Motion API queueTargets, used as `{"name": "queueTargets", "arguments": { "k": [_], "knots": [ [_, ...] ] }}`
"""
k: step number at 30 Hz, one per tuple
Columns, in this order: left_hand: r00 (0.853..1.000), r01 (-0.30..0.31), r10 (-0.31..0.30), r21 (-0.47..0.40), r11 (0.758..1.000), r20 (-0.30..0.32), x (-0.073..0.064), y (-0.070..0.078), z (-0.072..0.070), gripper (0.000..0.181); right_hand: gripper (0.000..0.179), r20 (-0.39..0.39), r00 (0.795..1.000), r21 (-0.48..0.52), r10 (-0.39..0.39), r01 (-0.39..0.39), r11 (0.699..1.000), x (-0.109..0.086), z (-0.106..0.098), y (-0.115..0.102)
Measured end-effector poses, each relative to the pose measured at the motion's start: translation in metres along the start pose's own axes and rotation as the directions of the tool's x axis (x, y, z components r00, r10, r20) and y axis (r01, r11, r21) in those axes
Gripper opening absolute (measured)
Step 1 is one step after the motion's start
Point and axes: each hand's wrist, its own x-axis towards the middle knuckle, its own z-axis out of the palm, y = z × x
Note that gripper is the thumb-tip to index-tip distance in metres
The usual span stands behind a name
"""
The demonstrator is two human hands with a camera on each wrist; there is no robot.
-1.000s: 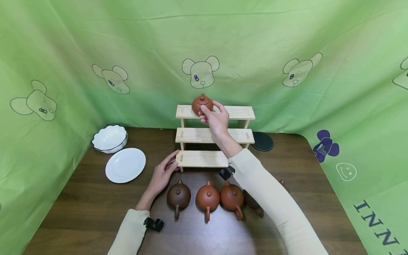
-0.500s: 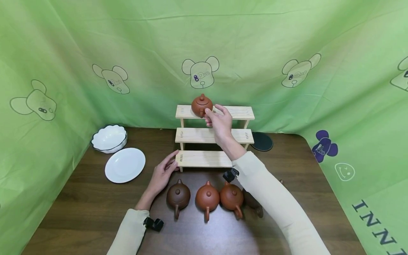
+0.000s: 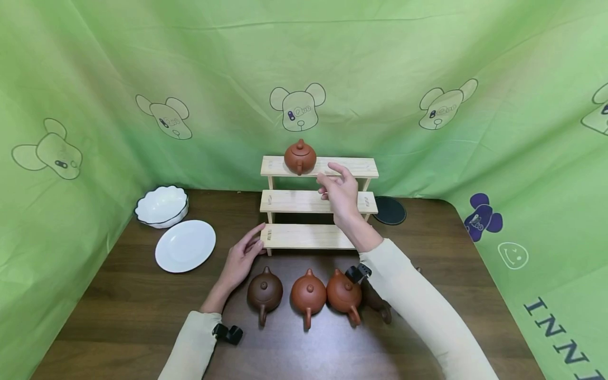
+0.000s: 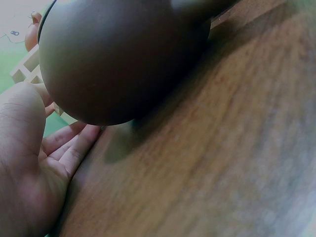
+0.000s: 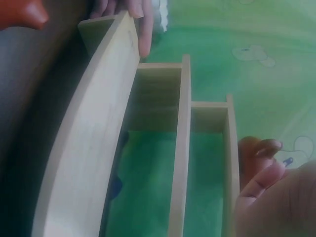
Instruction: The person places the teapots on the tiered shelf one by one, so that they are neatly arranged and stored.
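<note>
A small reddish-brown teapot stands on the top tier of the three-tier wooden stand, left of its middle. My right hand is off to the teapot's right, apart from it, fingers relaxed and holding nothing. At the lower left end of the stand, my left hand touches the bottom tier with its fingertips. In the left wrist view a dark brown teapot looms close beside that hand. The right wrist view shows the left fingers at the bottom tier's end.
In front of the stand are two orange-brown teapots and another dark teapot, partly hidden by the right sleeve. A scalloped white bowl and a white plate stand left; a black round mat lies right.
My right hand has let go of the reddish-brown teapot and drawn away to the right and toward me. The teapot stays on the top tier; my left hand keeps its place.
</note>
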Motion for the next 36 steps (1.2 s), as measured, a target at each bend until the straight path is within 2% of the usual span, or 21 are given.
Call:
{"name": "queueTargets", "arguments": {
  "k": [2, 5, 10, 11, 13, 17, 18, 20, 24, 30, 36],
  "knots": [
    [1.000, 0.010, -0.010, 0.012, 1.000, -0.006, 0.000, 0.005, 0.001, 0.048, 0.052, 0.005, 1.000, -0.008, 0.003, -0.003, 1.000, -0.003, -0.004, 0.000],
    [1.000, 0.019, -0.019, 0.017, 1.000, -0.005, 0.001, -0.002, 0.000, 0.047, 0.046, 0.028, 1.000, -0.024, 0.013, -0.012, 1.000, -0.007, -0.011, -0.002],
    [0.997, 0.075, -0.075, -0.012, 0.997, 0.015, 0.004, -0.030, -0.009, 0.048, 0.039, 0.091, 0.996, -0.084, 0.007, 0.000, 0.996, -0.014, -0.019, -0.010],
    [0.995, 0.098, -0.098, -0.009, 0.995, 0.017, 0.004, -0.025, -0.008, 0.048, 0.039, 0.104, 0.995, -0.098, 0.005, 0.005, 0.995, -0.016, -0.021, -0.011],
    [0.992, 0.123, -0.123, -0.009, 0.992, 0.016, 0.005, -0.028, -0.009, 0.048, 0.038, 0.127, 0.992, -0.116, -0.005, 0.020, 0.993, -0.020, -0.024, -0.014],
    [0.997, 0.081, -0.081, 0.006, 0.997, 0.010, 0.002, -0.008, -0.004, 0.048, 0.034, 0.161, 0.986, -0.144, -0.040, 0.064, 0.988, -0.028, -0.032, -0.015],
    [0.998, 0.057, -0.057, -0.001, 0.998, 0.008, 0.002, -0.011, -0.005, 0.048, 0.032, 0.168, 0.984, -0.147, -0.052, 0.077, 0.986, -0.031, -0.034, -0.015],
    [1.000, 0.008, -0.008, -0.001, 1.000, 0.003, 0.001, -0.004, -0.002, 0.048, 0.029, 0.182, 0.981, -0.161, -0.070, 0.100, 0.982, -0.036, -0.038, -0.015],
    [1.000, 0.000, 0.000, -0.004, 1.000, -0.002, 0.001, -0.006, -0.001, 0.048, 0.027, 0.196, 0.978, -0.204, -0.077, 0.118, 0.972, -0.045, -0.048, -0.014],
    [1.000, 0.014, -0.014, 0.004, 1.000, 0.002, 0.001, -0.007, -0.001, 0.048, 0.029, 0.196, 0.977, -0.261, -0.079, 0.130, 0.956, -0.057, -0.065, -0.011],
    [0.999, 0.047, -0.047, 0.026, 0.999, -0.002, 0.000, 0.007, 0.001, 0.048, 0.027, 0.169, 0.983, -0.289, -0.078, 0.125, 0.949, -0.068, -0.087, -0.007]
  ]
}}
